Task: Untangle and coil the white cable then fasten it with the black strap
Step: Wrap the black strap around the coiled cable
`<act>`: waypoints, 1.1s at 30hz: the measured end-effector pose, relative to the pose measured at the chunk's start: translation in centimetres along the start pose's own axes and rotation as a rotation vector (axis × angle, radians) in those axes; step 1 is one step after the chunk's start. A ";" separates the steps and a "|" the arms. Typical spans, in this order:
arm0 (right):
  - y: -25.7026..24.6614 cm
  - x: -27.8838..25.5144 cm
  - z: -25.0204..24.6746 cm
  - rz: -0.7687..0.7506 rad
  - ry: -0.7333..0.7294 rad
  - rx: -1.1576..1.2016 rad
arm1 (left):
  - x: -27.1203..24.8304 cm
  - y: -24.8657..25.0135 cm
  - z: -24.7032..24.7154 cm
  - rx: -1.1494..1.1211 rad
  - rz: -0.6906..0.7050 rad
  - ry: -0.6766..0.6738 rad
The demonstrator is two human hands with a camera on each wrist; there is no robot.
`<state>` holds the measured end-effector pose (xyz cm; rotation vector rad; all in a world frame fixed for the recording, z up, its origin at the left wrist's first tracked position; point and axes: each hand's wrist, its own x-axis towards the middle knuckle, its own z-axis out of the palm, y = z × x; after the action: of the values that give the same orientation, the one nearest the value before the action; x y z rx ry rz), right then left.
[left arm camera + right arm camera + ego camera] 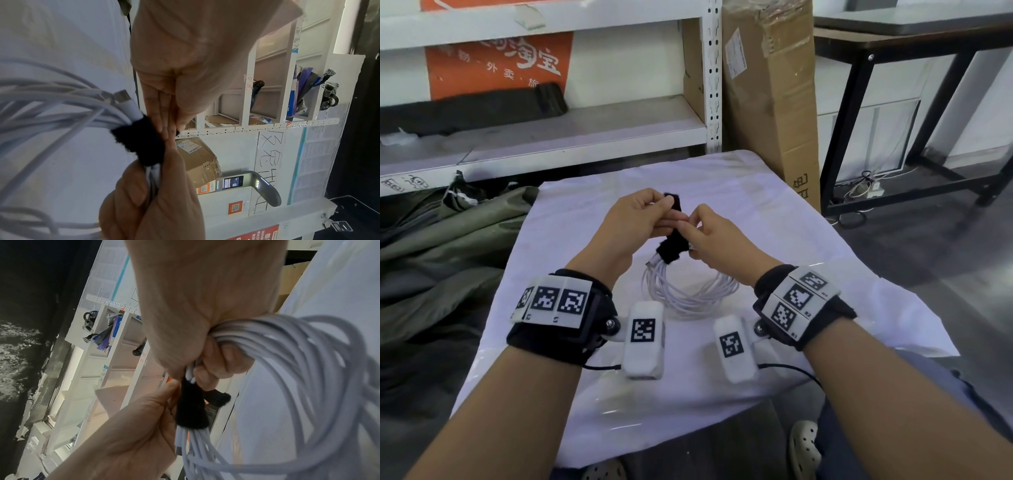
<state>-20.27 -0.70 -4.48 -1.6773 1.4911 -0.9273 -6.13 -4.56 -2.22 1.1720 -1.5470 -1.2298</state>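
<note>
The white cable (690, 294) hangs as a coil of several loops above the white-covered table (808, 246). A fuzzy black strap (671, 241) is wrapped round the top of the bundle, with one end sticking up. My left hand (667, 212) pinches the strap's upper part between thumb and fingers. My right hand (690, 228) grips the gathered loops just beside the strap. In the left wrist view the strap (139, 142) sits between my left fingers (164, 120) and the right hand (152, 186), with a cable plug (123, 96) nearby. The right wrist view shows fingers (213, 365) curled round the cable (287, 369) above the strap (191, 410).
A tall cardboard box (767, 85) stands behind the table's far right corner. White shelving (585, 120) runs along the back left. Olive fabric (448, 240) lies heaped on the floor to the left. A black-framed table (859, 120) stands at the right.
</note>
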 end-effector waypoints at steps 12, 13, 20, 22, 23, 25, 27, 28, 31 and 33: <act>0.2 0.2 0.5 -0.159 0.046 0.028 | 0.0 -0.2 -0.2 0.101 -0.102 -0.005; 0.1 0.3 0.5 -0.154 0.059 0.035 | -0.2 -0.2 0.0 0.130 -0.114 -0.023; 0.7 0.8 -0.3 -0.056 0.134 0.125 | -0.5 -0.1 0.5 0.270 -0.113 -0.071; 0.9 0.9 -0.5 -0.038 0.173 0.130 | -0.5 0.2 0.3 0.335 -0.078 -0.067; 1.0 1.0 -0.6 -0.029 0.185 0.143 | -0.6 0.3 0.3 0.338 -0.062 -0.082; 1.2 1.1 -0.8 0.003 0.194 0.204 | -0.9 0.5 0.2 0.331 -0.048 -0.145; 1.4 1.2 -1.2 0.048 0.199 0.265 | -1.1 0.7 0.3 0.321 -0.045 -0.222; 1.4 1.2 -1.2 0.067 0.198 0.285 | -1.2 0.7 0.4 0.329 -0.041 -0.253; 1.5 1.1 -1.2 0.100 0.181 0.295 | -1.4 0.6 0.9 0.404 -0.028 -0.313; 1.6 1.1 -1.2 0.122 0.166 0.287 | -1.6 0.4 1.2 0.458 -0.004 -0.296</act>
<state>-21.99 -2.00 -5.19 -1.3160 1.4691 -1.1751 -7.01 -2.74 -2.15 1.3172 -2.1288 -1.1191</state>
